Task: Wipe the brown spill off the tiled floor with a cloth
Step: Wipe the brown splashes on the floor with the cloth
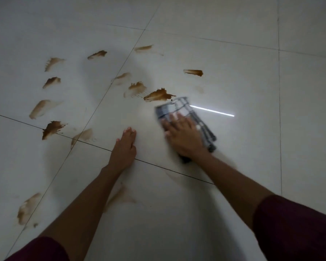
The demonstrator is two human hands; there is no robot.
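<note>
Right hand [183, 135] lies flat on the cloth [186, 113], fingers straight and spread, palm pressing the checked fabric onto the floor [233, 166]; it grips nothing, only bears down. Motion blur softens the cloth's edges, so how it is folded cannot be told. Left hand [125, 147] rests on bare tile just beside, fingers straight and together, apparently propping the body.

What the next stroke turns on: the nearest dark patch of the spill [159, 95] lies just beyond the cloth's far corner, ahead and slightly left of the right hand's fingertips, nearly touching the fabric. Its long axis runs roughly left to right, across the line of the forearm, so a push forward and a little leftward would probably cover it. The right hand is nearer and already holds down the cloth.

Most of the spill remains: streaks scatter farther left across several tiles, some dark, some pale smears, and one lies apart to the upper right. Judging by that, the wiping is at an early stage
</note>
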